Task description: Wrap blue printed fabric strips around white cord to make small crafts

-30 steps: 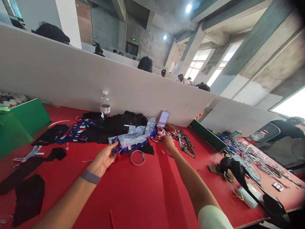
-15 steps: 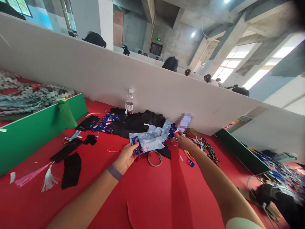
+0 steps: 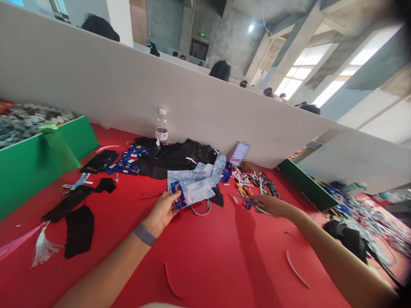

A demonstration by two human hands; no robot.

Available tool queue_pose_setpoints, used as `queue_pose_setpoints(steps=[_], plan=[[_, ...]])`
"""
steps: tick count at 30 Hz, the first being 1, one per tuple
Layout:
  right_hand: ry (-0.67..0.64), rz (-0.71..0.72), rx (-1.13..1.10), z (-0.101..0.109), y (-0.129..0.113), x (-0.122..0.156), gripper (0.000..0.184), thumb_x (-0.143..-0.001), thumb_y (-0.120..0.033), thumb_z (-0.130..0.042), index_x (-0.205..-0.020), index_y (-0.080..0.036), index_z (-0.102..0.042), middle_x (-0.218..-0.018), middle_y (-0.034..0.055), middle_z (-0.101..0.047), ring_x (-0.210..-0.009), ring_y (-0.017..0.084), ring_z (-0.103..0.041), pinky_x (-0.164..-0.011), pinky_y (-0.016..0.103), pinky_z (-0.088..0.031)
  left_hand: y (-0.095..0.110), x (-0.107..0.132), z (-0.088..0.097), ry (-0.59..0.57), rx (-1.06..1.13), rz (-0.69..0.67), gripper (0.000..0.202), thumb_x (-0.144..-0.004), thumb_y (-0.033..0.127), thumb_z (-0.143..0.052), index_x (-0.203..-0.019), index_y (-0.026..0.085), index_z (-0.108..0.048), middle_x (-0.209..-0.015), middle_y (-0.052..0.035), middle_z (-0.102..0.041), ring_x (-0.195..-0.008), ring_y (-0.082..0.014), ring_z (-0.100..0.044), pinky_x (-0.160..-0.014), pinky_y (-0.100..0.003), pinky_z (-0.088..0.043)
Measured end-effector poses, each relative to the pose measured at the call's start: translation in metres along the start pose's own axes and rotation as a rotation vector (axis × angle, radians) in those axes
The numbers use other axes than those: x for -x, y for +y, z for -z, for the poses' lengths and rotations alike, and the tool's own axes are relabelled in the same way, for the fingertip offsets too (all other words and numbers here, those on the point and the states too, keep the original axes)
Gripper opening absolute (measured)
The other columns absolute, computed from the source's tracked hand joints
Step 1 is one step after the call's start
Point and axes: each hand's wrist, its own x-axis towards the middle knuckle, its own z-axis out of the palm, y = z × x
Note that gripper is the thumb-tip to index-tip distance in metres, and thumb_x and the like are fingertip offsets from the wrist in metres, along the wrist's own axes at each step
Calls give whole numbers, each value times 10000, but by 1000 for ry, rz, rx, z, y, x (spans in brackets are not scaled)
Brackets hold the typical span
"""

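With 12 o'clock pointing away from the person, the left hand [image 3: 163, 209] pinches the near left end of a light-blue floral cloth [image 3: 199, 184]. Its fingers are closed on the dark-blue printed band [image 3: 177, 193] at that end, the thumb lying on top. From those fingers the cloth spreads toward 2 o'clock across the red counter [image 3: 221, 265], its far right part folded and raised. A red cord [image 3: 180, 208] hangs from the band just beside the fingers. At 4 o'clock a grey ring [image 3: 208, 208] lies partly covered by the cloth's near edge.

The right hand [image 3: 272, 205] is apart from the cloth, which lies at its 10 o'clock. Its fingers are bent around or over something thin and blurred; whether they grip it, I cannot tell. At their 9 o'clock, just beside them, is a small dark-blue printed piece [image 3: 247, 204] with an orange strap [image 3: 241, 189]. A heap of cords and straps [image 3: 257, 182] sits at 11 o'clock, with a blurred phone [image 3: 239, 153] beyond.

At the left hand's 12 o'clock lie black fabric [image 3: 180, 158] and, farther off, an upright bottle [image 3: 162, 130]. A green-walled bin [image 3: 64, 141] is at its 10 o'clock.
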Motion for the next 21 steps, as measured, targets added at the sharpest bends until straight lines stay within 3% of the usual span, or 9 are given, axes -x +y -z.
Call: queue_pose_setpoints(steps=[2, 4, 7, 10, 13, 18, 21], plan=[[-102, -52, -176, -1, 1, 18, 345, -637, -344, -744, -945, -198, -693, -544, -6, -609, -455, 143, -539, -447, 260, -439, -1, -2, 2, 7, -8, 5, 171, -782, 94, -644, -932, 173, -617, -685, -6, -700, -492, -115, -646, -458, -189, -520], [-99, -100, -404, -9, -2, 29, 454, -691, -492, -683, -1019, -179, -651, -536, -17, -572, -426, 128, -507, -403, 241, -399, -3, -3, 3, 1, -15, 9, 170, -782, 93, -644, -926, 178, -615, -666, 3, -694, -479, -112, -640, -447, -187, -516], [51, -125, -699, -30, -16, 29, 559, -715, -673, -559, -967, -175, -593, -652, 6, -574, -491, 109, -520, -435, 223, -403, -5, -3, 3, -13, -27, 10, 185, -786, 86, -634, -937, 191, -618, -670, 9, -693, -480, -111, -639, -441, -189, -515], [183, -124, -907, -50, -36, 16, 591, -738, -757, -424, -902, -203, -547, -622, -14, -518, -448, 98, -450, -383, 207, -342, -8, -1, 2, -18, -47, 8, 177, -779, 102, -648, -932, 188, -625, -666, 5, -689, -472, -116, -635, -422, -192, -505], [272, -91, -1038, -59, -57, 4, 586, -740, -765, -410, -977, -242, -524, -617, -35, -488, -442, 91, -410, -417, 214, -366, -10, 1, 2, -17, -64, 1, 170, -771, 131, -666, -930, 181, -632, -691, -6, -695, -481, -125, -639, -415, -202, -504], [431, -9, -1109, -54, -78, -9, 735, -723, -844, -230, -1126, -285, -486, -624, -40, -470, -468, 104, -412, -441, 224, -364, -9, 5, 2, -16, -70, 0, 207, -760, 153, -685, -958, 179, -631, -714, -11, -699, -484, -118, -639, -433, -195, -509], [516, 7, -1089, -50, -81, -16, 703, -725, -807, -358, -1144, -257, -481, -603, -43, -473, -473, 105, -415, -419, 209, -322, -9, 6, 3, -35, -73, 11, 224, -753, 166, -696, -966, 177, -629, -736, -22, -706, -506, -125, -649, -440, -194, -507]])
